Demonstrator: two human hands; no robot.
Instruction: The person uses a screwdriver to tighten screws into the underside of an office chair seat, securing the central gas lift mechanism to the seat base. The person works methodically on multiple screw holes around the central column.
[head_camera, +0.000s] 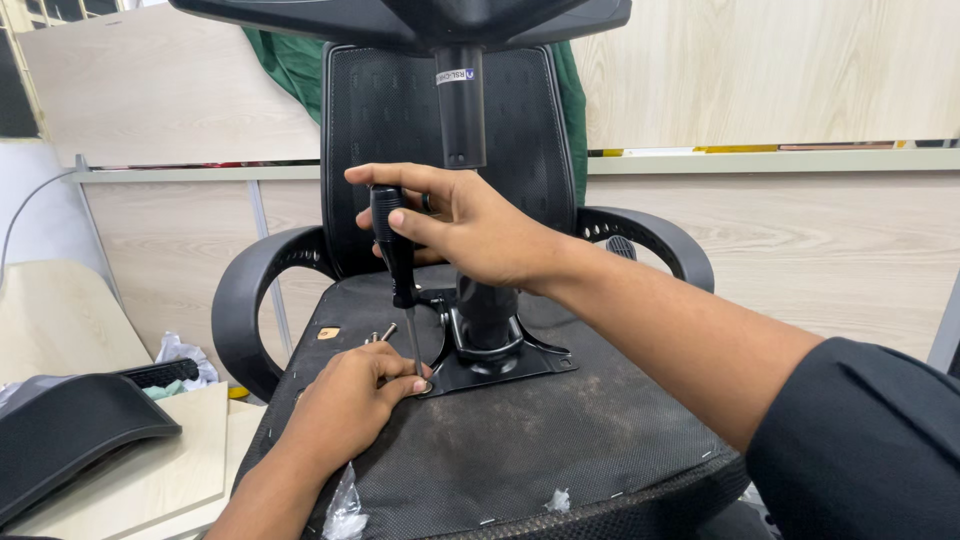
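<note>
My right hand (460, 225) is wrapped around the black handle of a screwdriver (392, 235), held upright with its thin shaft pointing down to a corner of the black metal mounting plate (505, 370). My left hand (350, 400) rests on the underside of an upturned office chair seat (520, 440), its fingertips pinching the screwdriver tip at the plate's front left corner. The plate carries a black gas cylinder (460, 105) that rises to the chair base at the top edge. Loose screws (382, 335) lie on the seat just behind my left hand.
The chair's mesh backrest (385, 110) and curved armrests (250, 290) stand behind and beside the seat. A black chair part (70, 430) lies on light wooden boards at the left. Crumpled plastic bags (345, 510) lie by the seat's front edge. Wood panels form the wall behind.
</note>
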